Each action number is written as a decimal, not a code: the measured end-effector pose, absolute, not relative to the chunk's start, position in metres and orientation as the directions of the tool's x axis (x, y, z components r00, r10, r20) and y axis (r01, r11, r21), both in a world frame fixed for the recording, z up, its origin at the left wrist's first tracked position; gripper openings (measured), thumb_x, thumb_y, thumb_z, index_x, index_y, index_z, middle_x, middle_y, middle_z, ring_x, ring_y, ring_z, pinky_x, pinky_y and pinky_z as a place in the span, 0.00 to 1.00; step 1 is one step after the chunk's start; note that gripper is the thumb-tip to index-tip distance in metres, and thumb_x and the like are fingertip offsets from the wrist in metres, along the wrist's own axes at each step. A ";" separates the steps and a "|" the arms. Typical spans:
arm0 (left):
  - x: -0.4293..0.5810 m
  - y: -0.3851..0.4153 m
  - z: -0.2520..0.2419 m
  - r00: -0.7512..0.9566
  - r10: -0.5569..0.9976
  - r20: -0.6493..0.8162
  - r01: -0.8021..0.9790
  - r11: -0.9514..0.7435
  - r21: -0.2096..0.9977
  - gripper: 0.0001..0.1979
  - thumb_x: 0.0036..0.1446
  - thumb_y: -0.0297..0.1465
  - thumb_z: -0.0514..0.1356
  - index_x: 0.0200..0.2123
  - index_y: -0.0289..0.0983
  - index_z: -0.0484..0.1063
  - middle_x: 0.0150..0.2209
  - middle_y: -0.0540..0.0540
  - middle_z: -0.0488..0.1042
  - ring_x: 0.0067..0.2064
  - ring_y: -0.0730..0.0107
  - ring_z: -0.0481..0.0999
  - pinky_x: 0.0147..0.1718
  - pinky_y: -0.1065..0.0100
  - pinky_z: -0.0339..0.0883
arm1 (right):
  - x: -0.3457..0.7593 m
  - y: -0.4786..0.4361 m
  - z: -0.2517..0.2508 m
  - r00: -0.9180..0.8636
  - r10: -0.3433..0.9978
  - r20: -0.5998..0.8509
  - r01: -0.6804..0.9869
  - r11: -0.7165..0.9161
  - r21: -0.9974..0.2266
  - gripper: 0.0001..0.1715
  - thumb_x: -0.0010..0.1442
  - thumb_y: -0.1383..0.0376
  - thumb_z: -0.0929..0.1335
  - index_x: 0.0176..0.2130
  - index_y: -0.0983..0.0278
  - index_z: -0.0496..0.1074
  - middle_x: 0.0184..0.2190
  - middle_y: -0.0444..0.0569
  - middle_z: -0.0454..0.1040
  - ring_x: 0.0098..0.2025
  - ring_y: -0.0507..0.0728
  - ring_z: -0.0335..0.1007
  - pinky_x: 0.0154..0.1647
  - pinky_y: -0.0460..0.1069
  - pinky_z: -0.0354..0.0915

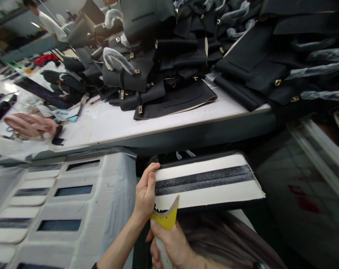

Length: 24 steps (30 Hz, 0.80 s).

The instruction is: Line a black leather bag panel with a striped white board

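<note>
A flat white panel [203, 196] with a dark strip along its middle and black leather edges lies across my lap, its ragged white edge facing right. My left hand [146, 192] grips its left end, thumb on top. In my right hand [172, 239] is a hand tool [169, 219] with a yellow head, a crescent-shaped pale edge and a whitish handle. The tool's pointed tip is over the panel's lower left corner, close to my left hand; whether it touches cannot be made out. Part of my right hand's fingers is hidden behind the handle.
Black handbags [175, 99] with gold clasps and plastic-wrapped handles crowd the white table [110, 127]. A pink fan [32, 125] lies at its left. White panels with dark strips [26, 201] are on a grey-covered surface [113, 194] at left. Another person [50, 24] stands far back left.
</note>
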State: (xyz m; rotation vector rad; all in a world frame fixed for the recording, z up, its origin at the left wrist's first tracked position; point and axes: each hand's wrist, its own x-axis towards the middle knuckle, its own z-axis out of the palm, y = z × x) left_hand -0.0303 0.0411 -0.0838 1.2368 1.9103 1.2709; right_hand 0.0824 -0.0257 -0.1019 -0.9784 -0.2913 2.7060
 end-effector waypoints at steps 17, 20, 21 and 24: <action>-0.024 0.049 -0.082 -0.355 0.926 0.126 0.666 0.156 0.729 0.14 0.69 0.36 0.47 0.52 0.40 0.66 0.53 0.43 0.68 0.57 0.60 0.67 0.58 0.59 0.58 | 0.091 -0.011 -0.110 -0.705 0.249 -0.664 -0.005 -0.938 -0.346 0.46 0.32 0.28 0.69 0.22 0.68 0.69 0.07 0.42 0.59 0.08 0.48 0.54 0.11 0.43 0.52; -0.023 0.051 -0.084 -0.330 0.930 0.159 0.757 0.160 0.634 0.14 0.69 0.36 0.47 0.52 0.40 0.64 0.52 0.42 0.68 0.55 0.58 0.67 0.56 0.56 0.60 | 0.087 -0.016 -0.117 -0.695 0.275 -0.664 -0.025 -0.933 -0.360 0.44 0.37 0.29 0.69 0.22 0.68 0.69 0.07 0.42 0.59 0.09 0.49 0.54 0.10 0.43 0.51; -0.022 0.051 -0.084 -0.322 0.930 0.176 0.784 0.157 0.600 0.14 0.69 0.36 0.47 0.53 0.39 0.63 0.52 0.41 0.68 0.55 0.57 0.67 0.55 0.56 0.60 | 0.086 -0.018 -0.118 -0.689 0.286 -0.666 -0.040 -0.933 -0.359 0.43 0.38 0.29 0.69 0.22 0.68 0.69 0.07 0.42 0.58 0.09 0.49 0.54 0.11 0.43 0.51; -0.018 0.055 -0.084 -0.269 0.929 0.256 0.863 0.114 0.491 0.15 0.68 0.36 0.48 0.53 0.39 0.64 0.52 0.39 0.69 0.55 0.55 0.67 0.56 0.52 0.59 | 0.083 -0.022 -0.119 -0.693 0.315 -0.648 -0.113 -0.936 -0.334 0.40 0.41 0.31 0.69 0.21 0.66 0.68 0.07 0.41 0.58 0.10 0.50 0.56 0.12 0.44 0.54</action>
